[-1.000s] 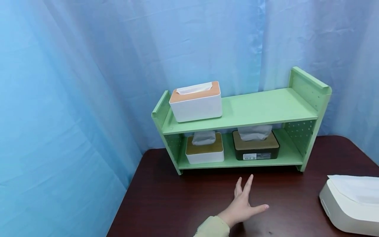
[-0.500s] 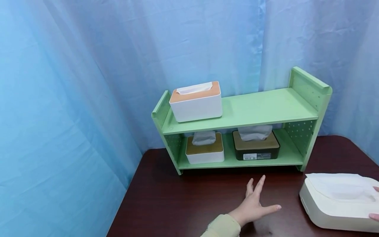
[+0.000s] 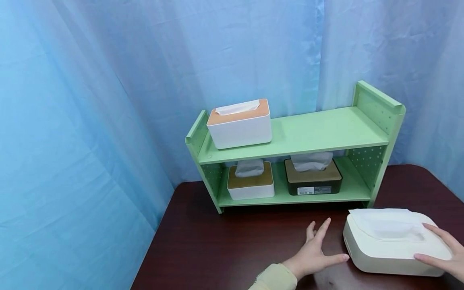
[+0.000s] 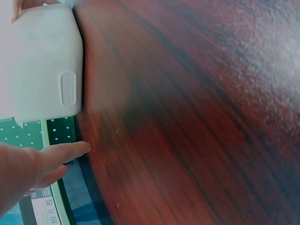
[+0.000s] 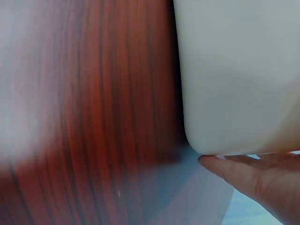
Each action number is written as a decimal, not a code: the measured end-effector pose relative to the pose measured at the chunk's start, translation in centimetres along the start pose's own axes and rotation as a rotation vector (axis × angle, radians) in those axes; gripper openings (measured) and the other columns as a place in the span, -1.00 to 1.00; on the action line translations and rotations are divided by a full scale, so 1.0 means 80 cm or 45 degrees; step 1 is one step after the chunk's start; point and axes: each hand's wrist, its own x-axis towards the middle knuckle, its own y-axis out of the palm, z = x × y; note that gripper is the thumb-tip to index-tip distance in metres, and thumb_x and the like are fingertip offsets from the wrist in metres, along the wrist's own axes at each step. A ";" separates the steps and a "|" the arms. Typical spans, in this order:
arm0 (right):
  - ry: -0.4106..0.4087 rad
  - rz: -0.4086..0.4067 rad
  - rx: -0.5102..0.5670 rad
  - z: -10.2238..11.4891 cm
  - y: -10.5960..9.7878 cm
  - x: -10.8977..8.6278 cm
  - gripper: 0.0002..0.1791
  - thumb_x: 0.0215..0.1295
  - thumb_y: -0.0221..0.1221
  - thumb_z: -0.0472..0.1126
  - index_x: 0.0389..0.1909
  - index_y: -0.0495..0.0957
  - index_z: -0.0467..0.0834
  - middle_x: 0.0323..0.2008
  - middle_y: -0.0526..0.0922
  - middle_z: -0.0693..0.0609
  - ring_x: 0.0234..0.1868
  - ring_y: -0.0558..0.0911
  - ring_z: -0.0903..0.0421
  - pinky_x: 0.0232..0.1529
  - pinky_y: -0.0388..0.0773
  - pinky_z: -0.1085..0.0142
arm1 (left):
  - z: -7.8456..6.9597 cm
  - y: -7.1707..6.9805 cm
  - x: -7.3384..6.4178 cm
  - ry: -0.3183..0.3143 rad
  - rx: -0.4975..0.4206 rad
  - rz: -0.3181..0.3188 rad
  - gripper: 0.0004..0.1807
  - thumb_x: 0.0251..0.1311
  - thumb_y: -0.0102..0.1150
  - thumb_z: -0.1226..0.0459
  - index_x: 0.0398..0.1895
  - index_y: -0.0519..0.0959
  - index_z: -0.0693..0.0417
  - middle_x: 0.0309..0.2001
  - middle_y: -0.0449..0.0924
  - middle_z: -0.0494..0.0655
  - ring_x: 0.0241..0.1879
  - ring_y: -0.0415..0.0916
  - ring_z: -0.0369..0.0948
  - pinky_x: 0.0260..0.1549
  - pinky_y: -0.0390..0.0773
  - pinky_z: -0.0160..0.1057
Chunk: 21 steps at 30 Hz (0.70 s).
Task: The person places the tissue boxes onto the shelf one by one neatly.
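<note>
A white tissue box (image 3: 391,257) with rounded corners lies on the dark table, a sheet of tissue (image 3: 384,225) spread over its top. My right hand (image 3: 444,251) rests at the box's right end, thumb and fingers extended. In the right wrist view, fingers (image 5: 243,176) touch the box's end wall (image 5: 234,84). To the left of the box is my left hand (image 3: 311,253), its fingers spread and holding nothing. Its thumb tip comes close to the box's left side in the head view. The left wrist view shows a gap between this hand (image 4: 37,164) and the box (image 4: 44,70).
Behind the hands stands a green two-tier shelf (image 3: 326,129). A white tissue box with an orange-brown lid (image 3: 241,131) sits at the upper left. Below are a smaller white tissue box (image 3: 251,192) and a dark one (image 3: 313,187). Blue curtains (image 3: 108,100) hang around.
The white tissue box has slid left across the table, and my right hand has come into view at its right end. My left hand has shifted right, fingers still spread.
</note>
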 end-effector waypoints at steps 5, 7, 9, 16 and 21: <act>0.002 0.210 0.066 0.018 0.003 0.004 0.21 0.23 0.18 0.15 0.38 -0.49 -0.44 0.27 -0.54 -0.63 0.25 -0.30 -0.64 0.02 0.01 -0.41 | -0.001 0.002 0.001 -0.010 -0.013 0.041 -0.09 0.09 0.33 0.07 0.40 -0.02 -0.64 0.47 -0.23 -0.02 0.39 0.09 -0.08 0.09 0.43 -0.22; -0.001 0.259 0.053 0.026 0.006 0.005 0.20 0.25 0.15 0.18 0.38 -0.49 -0.43 0.27 -0.52 -0.64 0.24 -0.29 -0.64 0.01 0.00 -0.40 | -0.001 0.003 0.001 0.004 -0.005 0.048 -0.09 0.09 0.32 0.06 0.40 -0.03 -0.63 0.47 -0.24 0.00 0.39 0.09 -0.07 0.08 0.43 -0.22; -0.010 0.281 0.027 0.035 0.011 0.005 0.20 0.25 0.13 0.21 0.39 -0.49 -0.42 0.28 -0.49 -0.64 0.23 -0.21 -0.64 -0.01 0.04 -0.37 | 0.000 0.005 0.000 0.020 0.013 0.045 -0.09 0.09 0.31 0.05 0.41 -0.03 -0.63 0.47 -0.23 0.02 0.39 0.10 -0.06 0.08 0.43 -0.23; -0.073 0.255 -0.019 0.065 0.026 -0.002 0.16 0.22 0.16 0.21 0.44 -0.38 -0.34 0.32 -0.29 -0.61 0.14 0.07 -0.54 -0.06 0.16 -0.29 | 0.005 0.006 0.000 0.049 0.041 0.023 -0.14 0.10 0.30 0.04 0.41 0.04 -0.56 0.45 -0.15 0.09 0.36 0.12 -0.08 0.11 0.38 -0.26; -0.032 0.316 0.030 0.083 0.034 -0.002 0.17 0.22 0.15 0.24 0.45 -0.39 -0.31 0.33 -0.31 -0.59 0.19 0.02 -0.56 -0.05 0.16 -0.30 | 0.011 0.002 -0.003 0.013 0.051 -0.007 -0.24 0.12 0.28 0.02 0.37 0.15 -0.57 0.45 -0.10 0.10 0.37 0.11 -0.05 0.14 0.38 -0.22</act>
